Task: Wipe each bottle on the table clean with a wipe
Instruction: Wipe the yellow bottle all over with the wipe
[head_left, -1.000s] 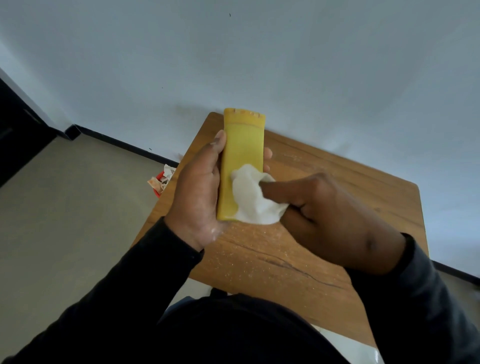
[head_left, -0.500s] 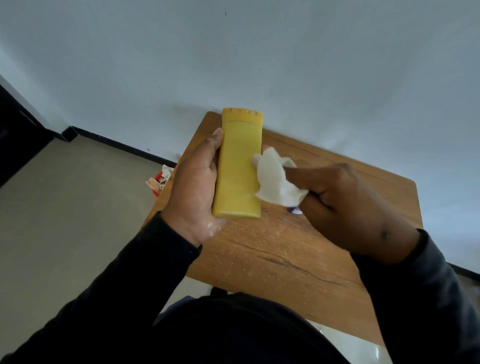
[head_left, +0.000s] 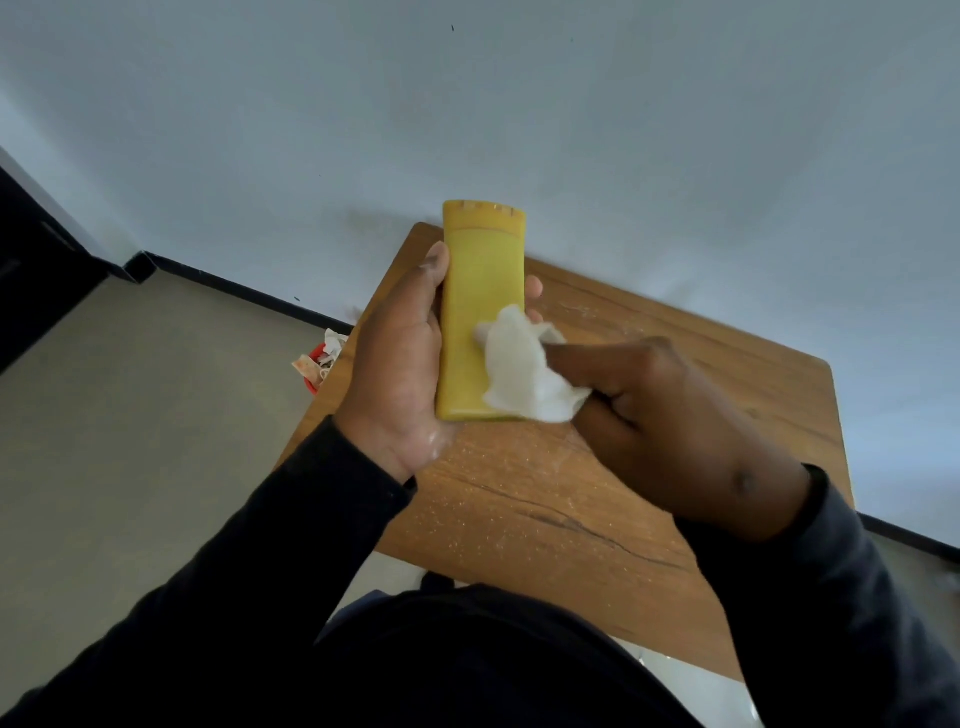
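Observation:
A flat yellow bottle is held above the wooden table, its cap end pointing away from me. My left hand grips it from the left side, thumb along one edge and fingertips showing on the other. My right hand holds a crumpled white wipe pressed against the lower right part of the bottle's face.
The small table stands against a pale wall. On the floor to the left of the table sits a red bin with crumpled wipes in it. A dark crack runs across the tabletop near me.
The wipe was low on the bottle, slid off to the right edge, and is now back on the lower right of the face. The left hand kept its grip.

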